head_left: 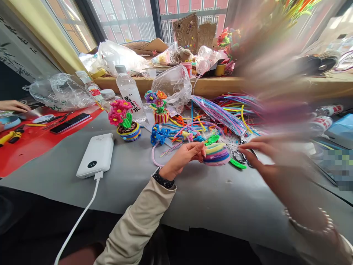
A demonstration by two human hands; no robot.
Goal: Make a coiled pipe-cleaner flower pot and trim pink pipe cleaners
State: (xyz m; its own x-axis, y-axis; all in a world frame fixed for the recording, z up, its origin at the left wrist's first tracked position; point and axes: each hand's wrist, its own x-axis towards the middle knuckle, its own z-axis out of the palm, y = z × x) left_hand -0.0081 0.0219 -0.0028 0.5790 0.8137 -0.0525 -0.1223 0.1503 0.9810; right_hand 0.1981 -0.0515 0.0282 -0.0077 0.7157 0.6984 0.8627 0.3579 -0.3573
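My left hand [183, 157] is closed on the side of a small pot [216, 156] wrapped in bands of yellow, pink, purple and blue pipe cleaner, held just above the grey tabletop. To its right, my right hand [264, 156] has its fingertips drawn together; a faint thin line seems to run from them toward the pot, too fine to name. Motion blur smears this hand and wrist. Scissors [239, 156] lie behind, between the two hands. A green pipe cleaner piece [237, 164] rests beside the pot, and a bundle of blue pipe-cleaner flowers [158, 134] lies behind my left hand.
Left of me are a white power bank [95, 154] with a cable and two finished flower pots, one pink [129, 130], one multicoloured [160, 116]. Behind stand a water bottle [129, 94] and loose pipe cleaners [220, 114]. Another person's hand [15, 106] is at far left.
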